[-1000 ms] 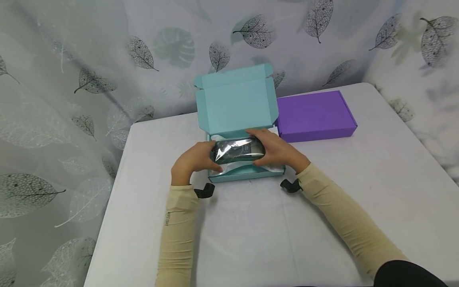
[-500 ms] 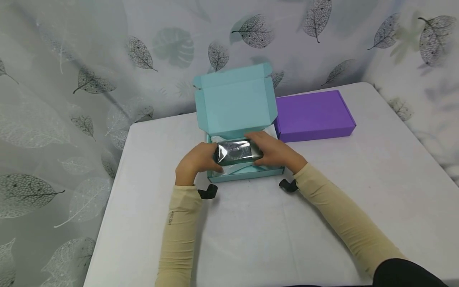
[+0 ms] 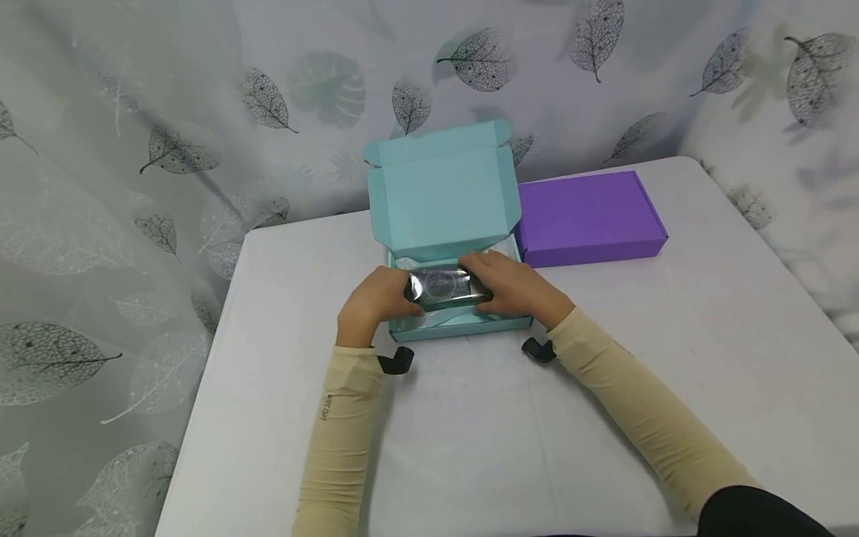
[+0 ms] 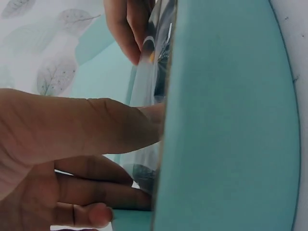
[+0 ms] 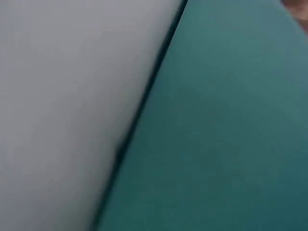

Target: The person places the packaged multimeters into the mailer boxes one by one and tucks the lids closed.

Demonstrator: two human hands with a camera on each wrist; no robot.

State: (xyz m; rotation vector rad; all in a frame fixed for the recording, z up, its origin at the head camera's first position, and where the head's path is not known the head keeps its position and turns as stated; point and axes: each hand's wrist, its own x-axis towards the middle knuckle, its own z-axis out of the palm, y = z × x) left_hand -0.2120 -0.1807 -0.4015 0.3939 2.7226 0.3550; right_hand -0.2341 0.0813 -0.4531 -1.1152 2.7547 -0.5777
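Head view first: nearest to me are two forearms in cream sleeves, reaching out over the white bench (image 3: pixel 470 432). A black strap end pokes out at each wrist. Just past the wrists stands the front wall of the teal box (image 3: pixel 463 327), which sits on the bench with its lid folded up and back.

Both hands meet over the open box. The left hand (image 3: pixel 372 306) curls its fingers round the left end of a dark item in a shiny clear wrapper (image 3: pixel 446 287), and the right hand (image 3: pixel 513 287) grips the right end, thumb on the near side and fingers over the top. The wrapped item lies level between the two sets of fingers, down inside the box and over the white paper lining (image 3: pixel 429 317) that shows just below the left fingers.

Left wrist view shows the same grip close up: the thumb presses on the glossy wrapper (image 4: pixel 151 62) right beside the box wall (image 4: pixel 226 120), and the other fingers (image 4: pixel 91 187) curl under it. Right wrist view shows only teal card against the pale bench, so nothing of that hand's grip can be told there.

Beyond the right fingers and off to their right, a closed purple box (image 3: pixel 590 216) lies flat, close beside the teal box. Behind everything hangs a pale curtain printed with leaves (image 3: pixel 168 149).
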